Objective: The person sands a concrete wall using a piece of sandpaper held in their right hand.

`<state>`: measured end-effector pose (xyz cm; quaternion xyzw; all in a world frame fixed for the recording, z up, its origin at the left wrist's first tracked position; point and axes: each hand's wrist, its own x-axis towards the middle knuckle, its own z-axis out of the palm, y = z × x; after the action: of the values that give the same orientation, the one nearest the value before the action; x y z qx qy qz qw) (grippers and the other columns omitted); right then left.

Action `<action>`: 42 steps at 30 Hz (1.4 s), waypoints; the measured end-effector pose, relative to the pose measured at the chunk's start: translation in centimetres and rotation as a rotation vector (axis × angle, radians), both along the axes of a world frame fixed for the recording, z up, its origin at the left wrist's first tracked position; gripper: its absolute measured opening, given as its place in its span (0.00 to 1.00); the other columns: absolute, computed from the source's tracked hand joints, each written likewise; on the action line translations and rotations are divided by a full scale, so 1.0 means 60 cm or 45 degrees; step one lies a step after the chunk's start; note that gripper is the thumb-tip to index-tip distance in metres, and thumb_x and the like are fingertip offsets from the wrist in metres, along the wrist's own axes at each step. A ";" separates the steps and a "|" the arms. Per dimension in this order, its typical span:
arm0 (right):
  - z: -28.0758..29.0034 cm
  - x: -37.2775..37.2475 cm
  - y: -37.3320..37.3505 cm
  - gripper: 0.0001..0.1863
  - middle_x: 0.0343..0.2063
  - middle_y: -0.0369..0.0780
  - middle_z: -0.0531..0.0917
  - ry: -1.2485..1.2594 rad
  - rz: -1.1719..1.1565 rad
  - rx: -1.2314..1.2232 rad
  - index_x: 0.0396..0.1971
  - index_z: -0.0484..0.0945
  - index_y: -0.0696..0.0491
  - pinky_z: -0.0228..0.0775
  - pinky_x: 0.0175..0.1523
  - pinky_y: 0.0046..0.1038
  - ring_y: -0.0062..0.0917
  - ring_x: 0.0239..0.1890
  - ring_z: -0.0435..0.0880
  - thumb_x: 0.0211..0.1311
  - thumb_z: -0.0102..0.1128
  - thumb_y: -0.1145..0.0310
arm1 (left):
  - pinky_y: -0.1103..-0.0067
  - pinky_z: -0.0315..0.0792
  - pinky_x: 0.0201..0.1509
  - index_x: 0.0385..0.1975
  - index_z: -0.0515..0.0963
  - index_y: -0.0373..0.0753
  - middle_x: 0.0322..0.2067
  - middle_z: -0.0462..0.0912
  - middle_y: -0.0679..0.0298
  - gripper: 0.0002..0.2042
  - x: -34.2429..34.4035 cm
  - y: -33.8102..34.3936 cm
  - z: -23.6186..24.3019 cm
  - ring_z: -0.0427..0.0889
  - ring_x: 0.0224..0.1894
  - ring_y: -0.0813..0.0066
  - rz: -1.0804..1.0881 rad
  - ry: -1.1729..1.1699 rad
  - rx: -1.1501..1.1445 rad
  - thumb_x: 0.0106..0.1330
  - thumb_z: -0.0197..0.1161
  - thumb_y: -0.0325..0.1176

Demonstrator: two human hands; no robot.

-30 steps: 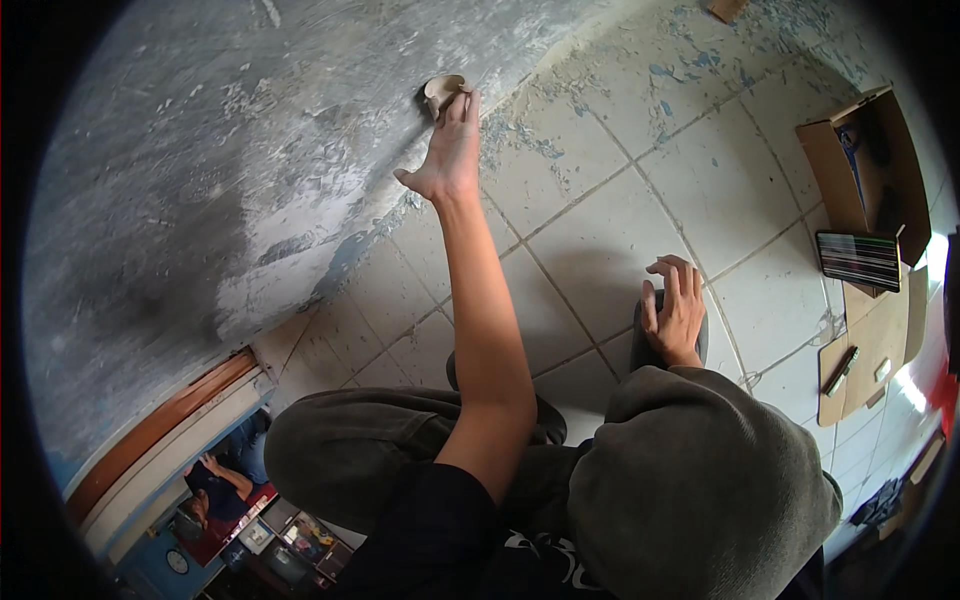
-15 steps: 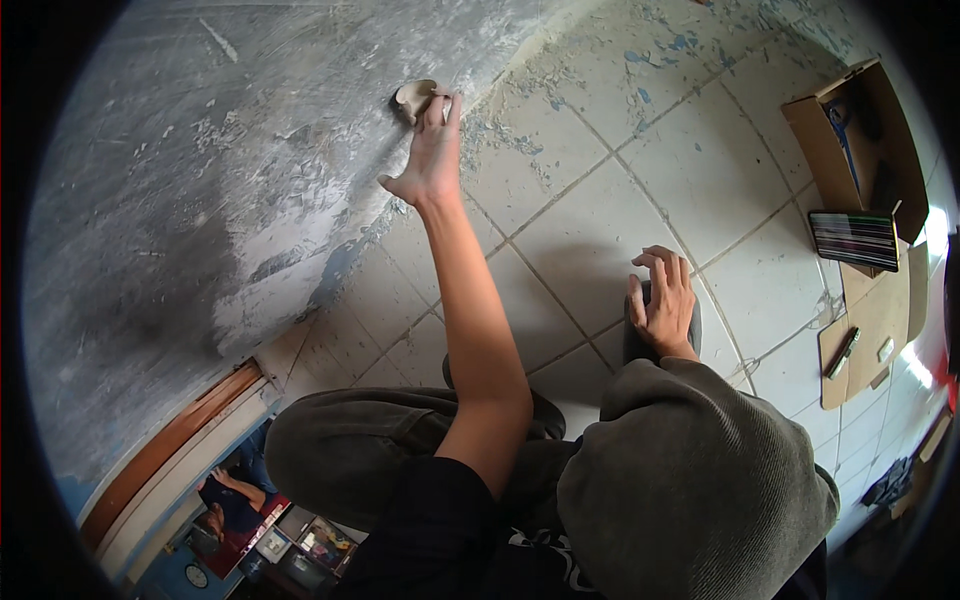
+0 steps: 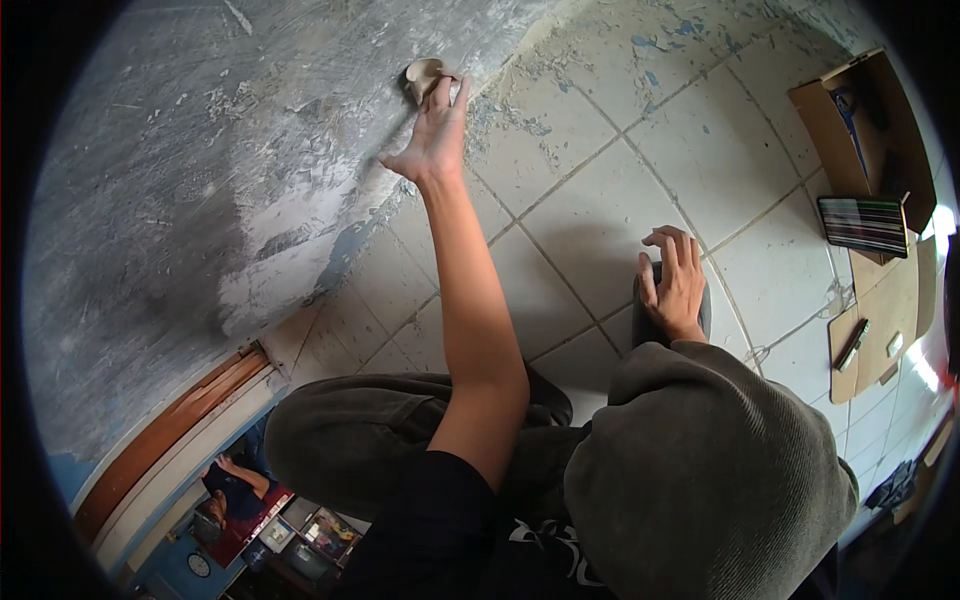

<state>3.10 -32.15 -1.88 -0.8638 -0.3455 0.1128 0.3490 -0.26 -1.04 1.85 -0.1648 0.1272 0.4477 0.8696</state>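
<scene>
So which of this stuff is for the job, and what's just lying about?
Looks part of the job:
- beige sheet, at the left hand's fingers
- scuffed wall

Probably just lying about:
- open box; contents unclear
- striped panel by it
- flat cardboard
- slim dark item on that
- flakes on the floor

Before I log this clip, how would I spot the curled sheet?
Find the grey wall on the left. Near its foot, the left hand touches the sheet with its fingers. It is beige and curled, unlike the small bluish flakes on the tiles.
</scene>
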 end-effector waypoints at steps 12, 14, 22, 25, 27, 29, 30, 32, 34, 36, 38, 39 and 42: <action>-0.002 -0.004 0.003 0.11 0.37 0.39 0.73 0.027 0.031 0.008 0.32 0.71 0.52 0.65 0.42 0.32 0.34 0.39 0.71 0.47 0.57 0.69 | 0.57 0.51 0.64 0.51 0.67 0.40 0.55 0.70 0.65 0.15 -0.042 0.024 -0.082 0.62 0.62 0.68 -0.251 0.655 -0.063 0.68 0.41 0.35; -0.002 -0.005 0.001 0.11 0.37 0.39 0.73 0.029 0.023 0.011 0.32 0.71 0.52 0.65 0.42 0.32 0.34 0.38 0.71 0.47 0.57 0.69 | 0.58 0.52 0.64 0.49 0.67 0.40 0.52 0.72 0.65 0.13 -0.057 0.015 -0.081 0.67 0.58 0.70 -0.277 0.889 0.039 0.67 0.45 0.33; -0.002 -0.007 0.005 0.10 0.36 0.38 0.73 0.023 0.023 0.032 0.32 0.71 0.52 0.65 0.41 0.32 0.34 0.37 0.71 0.47 0.56 0.70 | 0.68 0.55 0.65 0.58 0.58 0.38 0.56 0.63 0.60 0.22 -0.067 -0.041 -0.068 0.60 0.61 0.68 -0.343 1.232 0.600 0.63 0.50 0.28; -0.002 -0.011 0.007 0.10 0.36 0.38 0.73 0.015 0.032 0.035 0.32 0.71 0.52 0.65 0.41 0.32 0.34 0.38 0.71 0.47 0.56 0.70 | 0.68 0.55 0.64 0.58 0.58 0.40 0.56 0.64 0.61 0.22 -0.055 -0.031 -0.078 0.61 0.60 0.69 -0.268 1.184 0.528 0.64 0.49 0.29; 0.000 -0.007 0.006 0.10 0.36 0.38 0.73 0.035 0.014 0.011 0.32 0.71 0.52 0.65 0.41 0.32 0.34 0.38 0.71 0.47 0.57 0.70 | 0.68 0.56 0.64 0.57 0.59 0.41 0.55 0.65 0.63 0.20 -0.029 -0.032 -0.075 0.63 0.59 0.70 -0.217 1.099 0.433 0.65 0.48 0.29; 0.001 -0.006 0.005 0.10 0.36 0.38 0.73 0.028 0.014 0.007 0.32 0.71 0.52 0.65 0.41 0.32 0.33 0.38 0.71 0.46 0.57 0.70 | 0.68 0.55 0.64 0.55 0.62 0.41 0.53 0.68 0.63 0.17 -0.011 -0.040 -0.068 0.64 0.58 0.71 -0.213 1.079 0.364 0.66 0.46 0.30; 0.001 -0.006 0.004 0.10 0.36 0.38 0.73 0.025 0.014 0.003 0.32 0.71 0.52 0.65 0.41 0.31 0.33 0.38 0.71 0.46 0.57 0.70 | 0.69 0.54 0.64 0.52 0.65 0.41 0.51 0.70 0.64 0.14 -0.006 -0.044 -0.063 0.66 0.57 0.73 -0.209 1.061 0.295 0.67 0.44 0.30; 0.000 -0.007 0.004 0.10 0.36 0.38 0.73 0.022 0.013 0.008 0.32 0.71 0.52 0.65 0.41 0.32 0.33 0.38 0.71 0.46 0.57 0.70 | 0.69 0.55 0.63 0.53 0.65 0.40 0.51 0.70 0.63 0.15 -0.010 -0.048 -0.065 0.66 0.57 0.72 -0.258 0.987 0.343 0.66 0.45 0.29; 0.000 -0.006 0.004 0.10 0.36 0.38 0.73 0.019 0.012 0.013 0.32 0.71 0.52 0.65 0.41 0.32 0.33 0.38 0.71 0.46 0.57 0.71 | 0.69 0.55 0.63 0.53 0.64 0.38 0.51 0.70 0.61 0.16 -0.014 -0.056 -0.067 0.65 0.57 0.70 -0.319 0.993 0.443 0.65 0.46 0.27; 0.000 -0.006 0.005 0.10 0.36 0.38 0.73 0.014 0.012 0.020 0.32 0.72 0.52 0.65 0.41 0.32 0.33 0.38 0.71 0.46 0.57 0.71 | 0.69 0.55 0.62 0.53 0.64 0.38 0.51 0.70 0.61 0.16 -0.020 -0.062 -0.068 0.65 0.57 0.70 -0.352 1.025 0.472 0.64 0.47 0.27; -0.002 -0.006 0.004 0.10 0.36 0.38 0.73 0.014 0.016 0.020 0.32 0.72 0.52 0.66 0.41 0.32 0.34 0.38 0.71 0.46 0.57 0.70 | 0.69 0.55 0.62 0.53 0.64 0.37 0.52 0.69 0.61 0.17 -0.026 -0.066 -0.070 0.65 0.57 0.69 -0.381 1.056 0.503 0.64 0.48 0.27; -0.002 -0.006 0.004 0.10 0.36 0.38 0.73 0.015 0.021 0.018 0.32 0.72 0.52 0.66 0.41 0.32 0.34 0.38 0.71 0.46 0.56 0.70 | 0.70 0.56 0.62 0.53 0.64 0.37 0.52 0.69 0.61 0.17 -0.031 -0.066 -0.071 0.65 0.56 0.69 -0.407 1.055 0.550 0.63 0.49 0.27; 0.000 -0.007 0.004 0.10 0.36 0.38 0.73 0.035 0.025 -0.011 0.32 0.72 0.52 0.65 0.41 0.32 0.34 0.39 0.71 0.46 0.56 0.70 | 0.70 0.56 0.61 0.53 0.64 0.36 0.52 0.69 0.62 0.17 -0.041 -0.069 -0.072 0.65 0.56 0.69 -0.459 1.055 0.662 0.63 0.50 0.27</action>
<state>2.70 -31.89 -1.87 -0.8601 -0.3489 0.1295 0.3489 -2.69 -5.16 -2.46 0.2721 0.3718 0.3351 0.8218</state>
